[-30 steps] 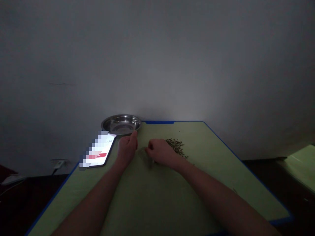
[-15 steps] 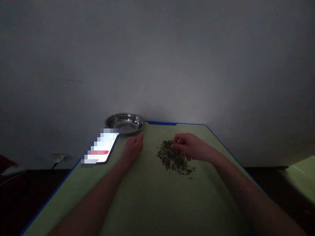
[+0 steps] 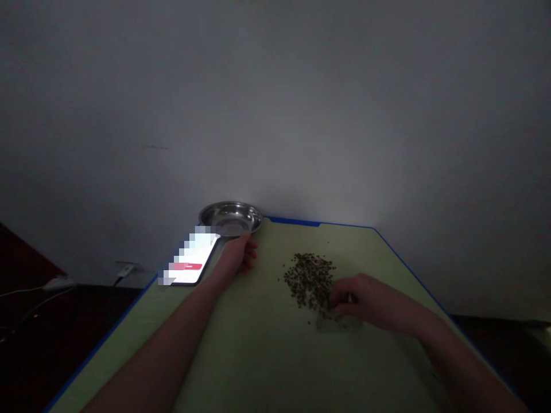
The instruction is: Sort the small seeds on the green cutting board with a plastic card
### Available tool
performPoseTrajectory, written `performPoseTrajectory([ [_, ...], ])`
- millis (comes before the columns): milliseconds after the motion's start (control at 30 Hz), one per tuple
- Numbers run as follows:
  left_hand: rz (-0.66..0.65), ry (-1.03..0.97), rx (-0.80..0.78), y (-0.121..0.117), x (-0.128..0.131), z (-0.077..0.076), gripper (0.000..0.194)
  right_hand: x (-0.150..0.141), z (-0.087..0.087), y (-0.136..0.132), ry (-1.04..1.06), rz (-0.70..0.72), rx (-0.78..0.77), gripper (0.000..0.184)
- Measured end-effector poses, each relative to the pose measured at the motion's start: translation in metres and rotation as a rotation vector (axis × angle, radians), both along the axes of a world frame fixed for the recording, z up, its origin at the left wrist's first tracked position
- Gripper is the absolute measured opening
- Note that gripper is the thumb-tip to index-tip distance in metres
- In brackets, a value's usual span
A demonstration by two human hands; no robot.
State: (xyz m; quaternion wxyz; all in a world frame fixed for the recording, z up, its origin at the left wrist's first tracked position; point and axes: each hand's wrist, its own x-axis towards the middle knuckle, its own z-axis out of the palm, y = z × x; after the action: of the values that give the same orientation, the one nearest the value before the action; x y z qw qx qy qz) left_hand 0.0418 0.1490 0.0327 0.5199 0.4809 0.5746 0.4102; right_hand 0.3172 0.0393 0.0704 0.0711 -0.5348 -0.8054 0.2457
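Bordering the dark grains, the right hand is curled; whether its grip holds anything, I can't tell. They lie left of it and beyond; the left hand, loosely open, is farther.

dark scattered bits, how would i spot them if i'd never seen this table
Start at the pale green table with blue edging, and look between the left hand and the right hand, close by the right one's fingers. The dark bits form a loose, speckled patch of many tiny pieces, unlike the single shiny metal bowl and glowing phone further left.
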Motion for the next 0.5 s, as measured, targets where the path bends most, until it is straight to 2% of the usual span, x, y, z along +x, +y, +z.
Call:
performPoseTrajectory([
  [133,0.071,-0.132,-0.116,0.006,-0.008,-0.001,0.031,0.006,-0.003,0.005,0.012,-0.070,0.072,0.010],
  [267,0.145,-0.215,-0.164,0.008,-0.012,0.001,0.034,0.011,-0.009,0.005,0.088,-0.100,0.113,0.014],
  [500,0.290,-0.241,-0.195,0.008,-0.018,0.011,0.036,0.018,-0.014,0.002,0.157,-0.137,0.170,0.017],
])
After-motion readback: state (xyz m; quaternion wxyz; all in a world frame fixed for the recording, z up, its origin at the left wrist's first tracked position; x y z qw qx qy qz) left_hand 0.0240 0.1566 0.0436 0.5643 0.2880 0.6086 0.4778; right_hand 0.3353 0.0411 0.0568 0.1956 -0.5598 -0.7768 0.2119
